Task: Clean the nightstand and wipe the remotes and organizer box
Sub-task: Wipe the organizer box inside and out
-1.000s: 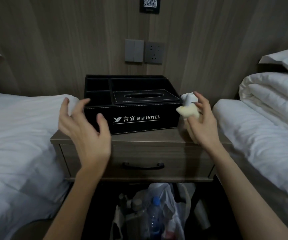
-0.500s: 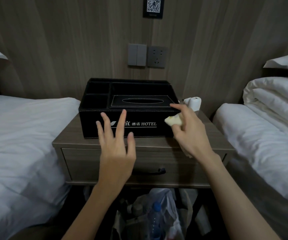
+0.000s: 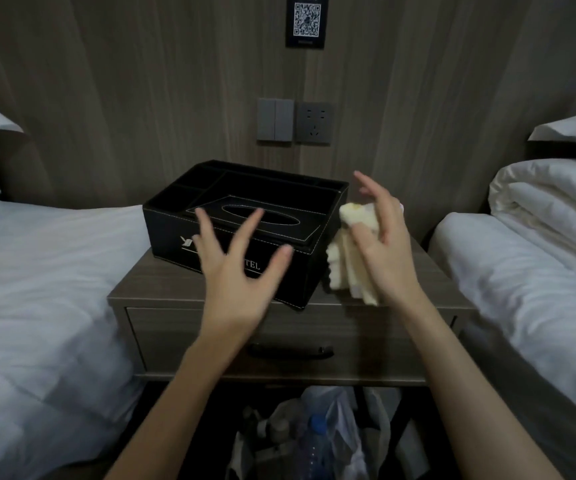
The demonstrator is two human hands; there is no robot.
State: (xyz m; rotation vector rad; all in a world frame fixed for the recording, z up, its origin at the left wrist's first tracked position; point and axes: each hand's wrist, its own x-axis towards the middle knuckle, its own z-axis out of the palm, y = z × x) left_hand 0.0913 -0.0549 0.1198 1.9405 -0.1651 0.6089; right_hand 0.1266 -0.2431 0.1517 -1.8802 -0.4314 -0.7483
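Now your left hand (image 3: 234, 275) hovers splayed before the organizer box (image 3: 314, 216), your right hand (image 3: 383, 244) clutching a yellow cloth (image 3: 343, 268) beside it; the box has turned askew.

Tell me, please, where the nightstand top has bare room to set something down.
Bare wood shows on the nightstand at its front-left corner, between the organizer box and the left bed. Right of the box is crowded: the right hand holds the cloth there.

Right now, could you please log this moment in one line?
organizer box skewed on nightstand | left hand open before it | right hand holds cloth
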